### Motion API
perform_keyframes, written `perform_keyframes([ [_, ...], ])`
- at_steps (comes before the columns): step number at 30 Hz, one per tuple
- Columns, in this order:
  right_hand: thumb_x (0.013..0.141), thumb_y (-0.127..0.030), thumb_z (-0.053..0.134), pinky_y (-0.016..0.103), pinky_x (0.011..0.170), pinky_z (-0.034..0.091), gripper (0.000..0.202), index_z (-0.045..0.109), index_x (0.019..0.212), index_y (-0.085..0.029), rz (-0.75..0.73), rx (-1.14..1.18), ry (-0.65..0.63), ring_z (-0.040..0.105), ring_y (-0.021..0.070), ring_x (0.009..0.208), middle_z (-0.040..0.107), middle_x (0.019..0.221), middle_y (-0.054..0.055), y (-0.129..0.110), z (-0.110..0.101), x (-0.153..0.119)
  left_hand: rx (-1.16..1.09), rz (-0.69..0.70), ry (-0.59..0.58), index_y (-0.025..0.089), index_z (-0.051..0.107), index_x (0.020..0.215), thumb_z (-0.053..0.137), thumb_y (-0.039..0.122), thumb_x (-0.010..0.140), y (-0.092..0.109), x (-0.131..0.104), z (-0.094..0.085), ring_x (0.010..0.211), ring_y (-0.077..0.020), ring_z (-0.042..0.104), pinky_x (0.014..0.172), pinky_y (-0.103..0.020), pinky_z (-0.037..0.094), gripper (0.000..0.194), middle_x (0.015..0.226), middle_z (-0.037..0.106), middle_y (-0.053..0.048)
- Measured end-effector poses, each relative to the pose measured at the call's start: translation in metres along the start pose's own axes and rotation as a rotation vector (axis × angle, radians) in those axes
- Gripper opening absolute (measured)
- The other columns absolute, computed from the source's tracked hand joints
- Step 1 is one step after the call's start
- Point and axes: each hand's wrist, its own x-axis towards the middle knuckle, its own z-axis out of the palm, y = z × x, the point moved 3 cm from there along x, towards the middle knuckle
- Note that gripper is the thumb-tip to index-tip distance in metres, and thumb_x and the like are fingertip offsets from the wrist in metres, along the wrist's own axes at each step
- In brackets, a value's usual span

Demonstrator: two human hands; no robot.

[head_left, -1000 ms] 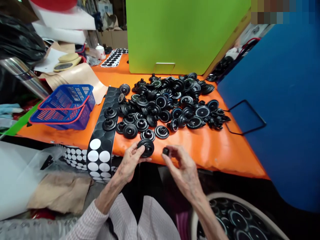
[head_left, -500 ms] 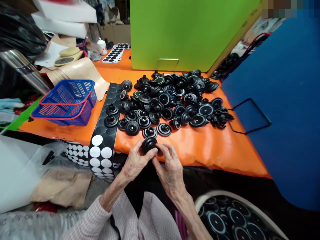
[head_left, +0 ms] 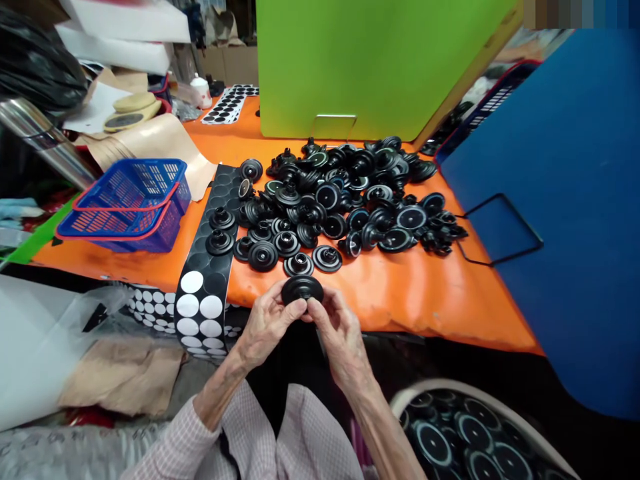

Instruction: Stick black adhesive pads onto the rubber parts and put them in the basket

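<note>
My left hand (head_left: 267, 323) and my right hand (head_left: 336, 330) together grip one black round disc part (head_left: 301, 289) at the near edge of the orange table (head_left: 425, 293). The fingertips of both hands pinch it from either side, its flat face tilted toward the table. Just beyond lies a large pile of similar black disc parts (head_left: 345, 197). A black sticker strip (head_left: 206, 277) with white empty circles hangs over the table edge to the left of my hands.
A blue basket (head_left: 127, 203) stands at the left of the table. A green upright board (head_left: 370, 67) closes the back, a blue board (head_left: 565, 200) the right. A round bin with finished discs (head_left: 465, 440) sits low at the right.
My right hand, which held a small black piece apart from the disc, has joined my left hand at the disc. Both hands now hold it slightly higher.
</note>
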Motion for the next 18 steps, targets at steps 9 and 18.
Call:
perform_keyframes([
  [9, 0.083, -0.047, 0.061, 0.036, 0.094, 0.049, 0.037, 0.057, 0.112, -0.025, -0.012, 0.04, -0.082, 0.06, 0.0206, 0.108, 0.066, 0.115, 0.004, -0.005, -0.001, 0.01, -0.038, 0.067, -0.016, 0.02, 0.062, 0.114, 0.075, 0.023, 0.073, 0.008, 0.008, 0.0, 0.117, -0.0224, 0.058, 0.102, -0.03, 0.044, 0.043, 0.121, 0.065, -0.006],
  [18, 0.082, -0.046, 0.062, 0.037, 0.097, 0.049, 0.034, 0.058, 0.108, -0.025, -0.008, 0.134, -0.1, 0.061, 0.0205, 0.11, 0.066, 0.114, 0.004, -0.014, 0.003, 0.005, 0.048, 0.071, -0.07, 0.02, 0.065, 0.107, 0.076, 0.018, 0.071, 0.018, 0.008, -0.005, 0.109, -0.022, 0.062, 0.099, -0.031, 0.045, 0.037, 0.112, 0.068, -0.006],
])
